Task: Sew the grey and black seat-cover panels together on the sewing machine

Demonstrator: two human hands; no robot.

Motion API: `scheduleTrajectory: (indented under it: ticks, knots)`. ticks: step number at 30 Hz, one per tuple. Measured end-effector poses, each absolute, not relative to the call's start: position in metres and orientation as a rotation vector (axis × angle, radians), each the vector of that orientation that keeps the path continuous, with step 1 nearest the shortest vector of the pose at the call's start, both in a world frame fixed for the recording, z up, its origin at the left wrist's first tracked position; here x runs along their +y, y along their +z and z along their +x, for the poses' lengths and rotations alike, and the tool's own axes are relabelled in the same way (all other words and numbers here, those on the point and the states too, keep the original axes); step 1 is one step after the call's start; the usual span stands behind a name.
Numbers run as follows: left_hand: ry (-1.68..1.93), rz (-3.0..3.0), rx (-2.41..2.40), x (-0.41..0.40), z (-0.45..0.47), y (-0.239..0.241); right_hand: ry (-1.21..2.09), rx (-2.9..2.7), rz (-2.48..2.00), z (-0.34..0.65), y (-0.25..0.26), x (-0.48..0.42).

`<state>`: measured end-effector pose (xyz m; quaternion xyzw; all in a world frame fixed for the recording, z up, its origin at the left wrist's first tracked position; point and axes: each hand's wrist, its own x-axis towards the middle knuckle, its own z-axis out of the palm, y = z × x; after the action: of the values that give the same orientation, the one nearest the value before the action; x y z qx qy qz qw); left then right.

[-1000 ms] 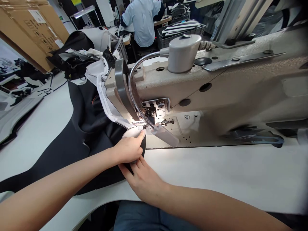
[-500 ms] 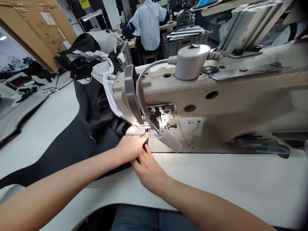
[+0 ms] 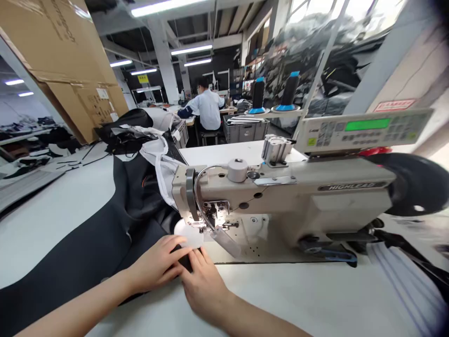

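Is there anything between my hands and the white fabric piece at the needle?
Nothing visible. The left hand and right hand lie on the black fabric, both reaching the near edge of the white fabric piece under the beige sewing machine.

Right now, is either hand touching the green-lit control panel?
No: the left hand and right hand both lie at the dark fabric before the sewing machine, away from the control panel.

hands (image 3: 159, 264) (image 3: 203, 285): 2 | sewing machine (image 3: 315, 201): 1 | thread cones (image 3: 258, 93) (image 3: 289, 91): 2 | co-worker (image 3: 208, 110): 1
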<state>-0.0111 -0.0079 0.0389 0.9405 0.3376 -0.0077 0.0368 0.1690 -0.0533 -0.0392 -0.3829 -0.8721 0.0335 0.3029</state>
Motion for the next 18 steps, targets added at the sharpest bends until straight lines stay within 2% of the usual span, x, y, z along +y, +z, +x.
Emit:
scheduleTrajectory:
  ticks: [10, 14, 18]
  knots:
    - [-0.310, 2.717, 1.339, -0.042, -0.159, 0.055, 0.009, -2.318, -0.524, 0.160, -0.025, -0.075]
    - [-0.212, 2.685, 1.570, -0.051, -0.168, 0.074, 0.051, -2.492, -0.514, 0.151, -0.025, -0.079]
    - [-0.117, 2.719, 1.861, -0.085, -0.131, 0.118, -0.045, -2.560, -0.780, 0.122, -0.021, -0.071]
